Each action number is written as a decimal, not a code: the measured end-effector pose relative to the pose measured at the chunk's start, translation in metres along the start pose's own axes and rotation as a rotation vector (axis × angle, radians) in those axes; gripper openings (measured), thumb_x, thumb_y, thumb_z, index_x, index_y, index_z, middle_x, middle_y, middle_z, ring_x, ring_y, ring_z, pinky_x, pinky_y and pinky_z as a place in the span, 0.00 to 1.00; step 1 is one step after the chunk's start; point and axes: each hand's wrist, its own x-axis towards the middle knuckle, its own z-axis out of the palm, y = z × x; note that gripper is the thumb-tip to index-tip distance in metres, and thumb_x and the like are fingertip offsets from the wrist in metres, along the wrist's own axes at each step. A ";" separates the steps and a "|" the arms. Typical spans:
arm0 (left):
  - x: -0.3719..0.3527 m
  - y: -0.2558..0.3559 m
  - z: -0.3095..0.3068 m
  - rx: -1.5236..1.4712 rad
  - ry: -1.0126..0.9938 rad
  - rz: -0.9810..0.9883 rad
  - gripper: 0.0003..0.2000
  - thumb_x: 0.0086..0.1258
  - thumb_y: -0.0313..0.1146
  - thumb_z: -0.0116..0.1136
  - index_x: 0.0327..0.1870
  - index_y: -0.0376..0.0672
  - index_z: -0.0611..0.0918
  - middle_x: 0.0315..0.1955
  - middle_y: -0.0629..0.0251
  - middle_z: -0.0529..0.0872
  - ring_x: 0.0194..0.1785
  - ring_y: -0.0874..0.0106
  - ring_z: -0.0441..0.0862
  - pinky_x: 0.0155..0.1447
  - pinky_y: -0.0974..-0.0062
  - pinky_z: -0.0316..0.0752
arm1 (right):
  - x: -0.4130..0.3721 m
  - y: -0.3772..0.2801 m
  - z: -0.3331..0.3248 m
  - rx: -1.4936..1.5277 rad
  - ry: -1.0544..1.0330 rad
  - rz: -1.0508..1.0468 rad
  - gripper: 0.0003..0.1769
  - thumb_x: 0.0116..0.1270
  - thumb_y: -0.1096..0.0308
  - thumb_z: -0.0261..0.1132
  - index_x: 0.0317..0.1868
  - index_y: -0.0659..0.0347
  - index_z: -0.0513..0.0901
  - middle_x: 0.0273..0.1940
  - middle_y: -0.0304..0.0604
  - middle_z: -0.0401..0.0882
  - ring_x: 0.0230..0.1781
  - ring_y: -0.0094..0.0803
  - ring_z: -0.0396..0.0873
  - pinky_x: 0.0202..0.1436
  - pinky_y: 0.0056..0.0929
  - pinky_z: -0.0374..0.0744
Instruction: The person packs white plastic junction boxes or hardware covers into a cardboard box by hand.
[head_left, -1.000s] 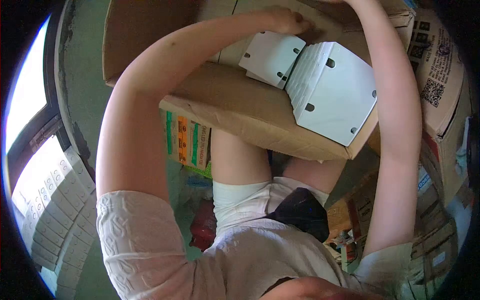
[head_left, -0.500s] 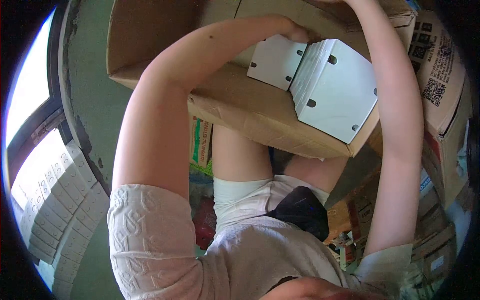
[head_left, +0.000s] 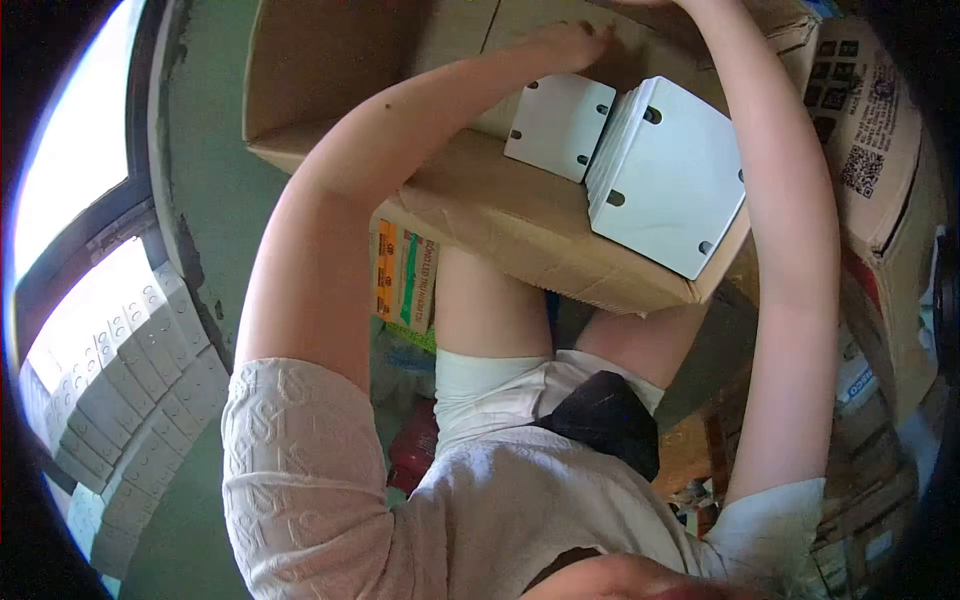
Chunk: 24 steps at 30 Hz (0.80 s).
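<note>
Inside a cardboard box (head_left: 560,225), a thick stack of white plates (head_left: 672,180) with dark slots near the corners leans at the right side. Another white plate (head_left: 560,125) lies just left of the stack. My left hand (head_left: 572,45) is over the inside of the box, above the smaller-looking plate and apart from it, its fingers slightly bent and apart with nothing seen in them. My right hand (head_left: 655,3) is at the top edge of the view, mostly cut off; its fingers and anything they hold are hidden. My right forearm passes beside the stack.
A printed carton (head_left: 880,150) stands right of the box. Below the box, a carton with green and orange labels (head_left: 405,275) is by my legs. White boxes (head_left: 140,370) are piled at the left near a bright window (head_left: 75,120). More cartons are at the lower right.
My left hand has moved up and slightly left, away from the top of the plate stack. The view has shifted a little. My right hand remains at the top edge.
</note>
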 end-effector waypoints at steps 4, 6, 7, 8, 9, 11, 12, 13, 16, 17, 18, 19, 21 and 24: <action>-0.029 -0.007 0.002 -0.391 0.061 -0.133 0.37 0.72 0.64 0.32 0.76 0.53 0.52 0.68 0.52 0.67 0.72 0.58 0.62 0.75 0.56 0.52 | 0.022 0.011 0.008 -0.167 0.106 -0.082 0.44 0.68 0.34 0.48 0.66 0.67 0.70 0.66 0.54 0.70 0.64 0.45 0.70 0.65 0.38 0.69; -0.069 -0.005 -0.011 -0.836 -0.031 -0.194 0.38 0.71 0.66 0.31 0.76 0.53 0.51 0.70 0.52 0.64 0.72 0.56 0.61 0.76 0.56 0.51 | 0.035 0.017 0.008 -0.130 0.111 -0.247 0.40 0.70 0.35 0.48 0.67 0.62 0.70 0.66 0.55 0.68 0.68 0.48 0.66 0.70 0.37 0.65; -0.075 -0.013 -0.026 -0.938 0.014 -0.210 0.38 0.71 0.67 0.30 0.76 0.53 0.51 0.70 0.52 0.64 0.73 0.56 0.61 0.76 0.56 0.51 | 0.031 0.023 0.011 -0.024 0.163 -0.380 0.37 0.71 0.37 0.47 0.67 0.59 0.70 0.66 0.53 0.69 0.68 0.48 0.66 0.70 0.36 0.65; -0.078 -0.024 -0.039 -1.040 0.061 -0.221 0.39 0.71 0.67 0.30 0.76 0.53 0.51 0.70 0.52 0.63 0.73 0.56 0.60 0.76 0.55 0.51 | 0.040 0.030 0.021 -0.008 0.279 -0.376 0.38 0.72 0.38 0.47 0.65 0.62 0.71 0.66 0.54 0.68 0.67 0.48 0.68 0.69 0.38 0.65; -0.073 -0.040 -0.043 -0.588 0.270 -0.116 0.39 0.71 0.67 0.31 0.76 0.51 0.52 0.70 0.49 0.63 0.73 0.54 0.60 0.76 0.54 0.49 | 0.055 0.043 0.020 0.095 0.235 -0.311 0.41 0.70 0.35 0.46 0.66 0.63 0.70 0.65 0.55 0.70 0.66 0.47 0.68 0.68 0.37 0.67; -0.139 -0.049 -0.069 -0.234 0.518 -0.156 0.33 0.72 0.61 0.37 0.72 0.49 0.59 0.66 0.51 0.68 0.70 0.52 0.63 0.74 0.48 0.49 | 0.043 0.042 0.015 0.478 0.170 -0.329 0.41 0.72 0.37 0.48 0.65 0.69 0.70 0.56 0.51 0.77 0.52 0.39 0.76 0.58 0.36 0.72; -0.199 -0.030 -0.084 -0.353 0.606 -0.260 0.28 0.73 0.55 0.41 0.68 0.48 0.66 0.62 0.56 0.74 0.68 0.51 0.67 0.72 0.44 0.51 | 0.049 0.047 0.013 0.544 0.179 -0.329 0.41 0.72 0.38 0.49 0.66 0.69 0.69 0.55 0.51 0.77 0.50 0.36 0.77 0.57 0.35 0.72; -0.254 -0.019 -0.094 -0.315 0.583 -0.226 0.30 0.74 0.58 0.40 0.68 0.47 0.66 0.61 0.53 0.75 0.69 0.54 0.65 0.74 0.46 0.50 | 0.032 0.041 0.016 0.628 0.272 -0.379 0.39 0.72 0.39 0.50 0.62 0.70 0.72 0.51 0.49 0.78 0.45 0.34 0.77 0.54 0.33 0.73; -0.379 -0.025 -0.079 -0.098 0.789 -0.115 0.26 0.75 0.57 0.39 0.62 0.48 0.74 0.58 0.55 0.78 0.70 0.59 0.66 0.75 0.45 0.46 | 0.030 0.035 0.013 0.504 0.377 -0.430 0.34 0.72 0.41 0.52 0.58 0.68 0.75 0.44 0.43 0.79 0.41 0.30 0.76 0.47 0.29 0.75; -0.418 -0.029 -0.067 0.064 0.941 -0.165 0.25 0.75 0.56 0.40 0.61 0.48 0.75 0.58 0.57 0.78 0.70 0.60 0.66 0.76 0.45 0.45 | -0.006 0.011 0.009 0.482 0.334 -0.433 0.33 0.73 0.42 0.52 0.58 0.67 0.76 0.43 0.41 0.78 0.41 0.29 0.76 0.46 0.29 0.75; -0.458 -0.032 -0.054 0.226 1.092 -0.215 0.24 0.76 0.55 0.41 0.59 0.48 0.77 0.58 0.58 0.78 0.69 0.61 0.67 0.76 0.45 0.44 | -0.019 -0.006 0.009 0.486 0.335 -0.477 0.31 0.73 0.43 0.53 0.59 0.64 0.76 0.43 0.39 0.79 0.42 0.28 0.76 0.45 0.28 0.75; -0.500 -0.032 -0.042 0.314 1.224 -0.301 0.21 0.74 0.52 0.47 0.59 0.49 0.78 0.59 0.61 0.78 0.69 0.62 0.67 0.75 0.44 0.46 | -0.043 -0.029 0.004 0.450 0.313 -0.508 0.29 0.73 0.46 0.53 0.59 0.63 0.76 0.44 0.38 0.79 0.44 0.26 0.76 0.47 0.27 0.75; -0.583 -0.038 -0.017 0.335 1.429 -0.459 0.20 0.72 0.50 0.52 0.58 0.48 0.78 0.62 0.60 0.76 0.69 0.59 0.67 0.71 0.50 0.59 | -0.075 -0.080 0.000 0.435 0.293 -0.633 0.28 0.74 0.48 0.54 0.61 0.63 0.75 0.49 0.39 0.80 0.48 0.26 0.76 0.49 0.25 0.74; -0.687 -0.038 0.030 0.294 1.744 -0.663 0.19 0.70 0.47 0.55 0.54 0.44 0.80 0.59 0.52 0.77 0.64 0.54 0.71 0.69 0.58 0.62 | -0.139 -0.177 0.000 0.391 0.203 -0.802 0.27 0.74 0.49 0.54 0.62 0.61 0.74 0.55 0.40 0.79 0.53 0.27 0.75 0.51 0.25 0.73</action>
